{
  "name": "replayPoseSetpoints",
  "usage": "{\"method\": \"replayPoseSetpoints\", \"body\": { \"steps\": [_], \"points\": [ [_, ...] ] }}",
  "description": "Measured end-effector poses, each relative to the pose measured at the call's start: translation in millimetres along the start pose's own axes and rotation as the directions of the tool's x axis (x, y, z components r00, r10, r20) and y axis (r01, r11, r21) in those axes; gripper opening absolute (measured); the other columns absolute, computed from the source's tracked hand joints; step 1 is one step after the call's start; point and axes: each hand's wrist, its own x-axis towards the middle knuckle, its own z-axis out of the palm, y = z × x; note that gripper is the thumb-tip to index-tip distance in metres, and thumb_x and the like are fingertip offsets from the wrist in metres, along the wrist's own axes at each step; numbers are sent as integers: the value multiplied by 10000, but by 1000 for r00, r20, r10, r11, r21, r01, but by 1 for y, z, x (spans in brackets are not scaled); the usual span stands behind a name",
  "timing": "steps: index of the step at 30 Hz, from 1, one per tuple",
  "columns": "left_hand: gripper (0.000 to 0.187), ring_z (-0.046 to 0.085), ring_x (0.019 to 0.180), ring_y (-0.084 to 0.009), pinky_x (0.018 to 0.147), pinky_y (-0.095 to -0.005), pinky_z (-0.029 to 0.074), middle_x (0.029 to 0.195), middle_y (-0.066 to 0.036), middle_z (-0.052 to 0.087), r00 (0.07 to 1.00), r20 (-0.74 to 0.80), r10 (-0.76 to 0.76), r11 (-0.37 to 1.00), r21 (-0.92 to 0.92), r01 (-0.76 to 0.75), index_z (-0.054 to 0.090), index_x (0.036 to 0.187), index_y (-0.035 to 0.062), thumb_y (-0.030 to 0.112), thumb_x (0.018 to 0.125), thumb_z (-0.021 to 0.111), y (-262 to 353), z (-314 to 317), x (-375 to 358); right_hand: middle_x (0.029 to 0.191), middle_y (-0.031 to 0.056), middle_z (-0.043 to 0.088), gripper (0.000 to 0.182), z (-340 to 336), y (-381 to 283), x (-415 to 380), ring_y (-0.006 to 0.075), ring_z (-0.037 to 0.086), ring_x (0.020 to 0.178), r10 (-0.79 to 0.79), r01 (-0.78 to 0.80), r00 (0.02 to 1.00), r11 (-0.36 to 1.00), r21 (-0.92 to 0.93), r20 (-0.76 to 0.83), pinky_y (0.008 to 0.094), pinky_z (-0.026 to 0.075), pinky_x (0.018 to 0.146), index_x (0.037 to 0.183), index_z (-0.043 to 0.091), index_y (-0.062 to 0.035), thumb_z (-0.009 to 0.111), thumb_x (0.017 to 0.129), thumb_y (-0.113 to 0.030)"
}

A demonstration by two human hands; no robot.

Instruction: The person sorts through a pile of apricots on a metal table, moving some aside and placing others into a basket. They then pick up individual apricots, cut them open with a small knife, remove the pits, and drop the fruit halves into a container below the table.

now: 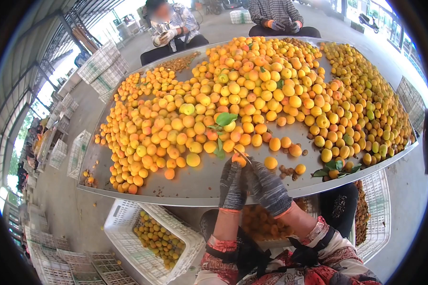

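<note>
Both my hands wear dark grey knitted gloves with orange cuffs and meet at the near edge of a metal table [199, 192]. My left hand [232, 185] is closed around an orange apricot [238, 160]. Close against it, my right hand [267, 186] pinches at a thin brown stem [243, 156] that rises over the fruit. Green leaves [226, 119] lie just beyond, among a large heap of apricots [252, 90]. Single apricots [270, 163] and small brown pieces [288, 172] lie to the right of my hands.
Below the table edge are a white crate [123, 228] with greenish apricots at the left and another white crate [378, 204] at the right. Two people [176, 28] sit across the table, both gloved. Stacked crates [100, 66] stand on the left.
</note>
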Motion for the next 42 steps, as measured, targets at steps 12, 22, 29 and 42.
{"method": "replayPoseSetpoints", "body": {
  "steps": [12,22,29,42],
  "points": [
    [291,519,910,-124,782,-244,442,1022,-45,543,994,-44,-103,982,-161,95,482,1137,52,207,893,519,5,5,1,904,171,591,392,6,5,1,271,610,759,23,-25,999,998,58,36,338,492,673,1216,443,-2,524,837,-62],
    [345,510,908,-114,799,-248,435,1017,-52,556,995,-49,-91,995,30,92,488,1129,3,198,860,579,3,8,2,914,198,593,379,-39,-4,22,330,599,840,-36,18,986,993,113,163,354,488,704,1176,467,0,558,812,-53],
    [394,499,940,-153,818,-281,429,1087,-73,535,999,-36,0,965,262,9,457,1206,6,259,905,482,-21,6,1,922,218,586,369,-9,5,-2,360,593,840,-22,17,998,998,-65,-64,352,491,718,1179,469,-6,551,828,-86],
    [412,506,964,-151,847,-278,421,1095,-84,544,997,-26,-77,965,251,82,474,1188,1,290,895,496,14,18,-1,1043,177,569,384,-29,21,-2,259,560,1005,34,-100,974,951,291,223,304,455,826,1182,466,25,562,811,-5]
  ]
}}
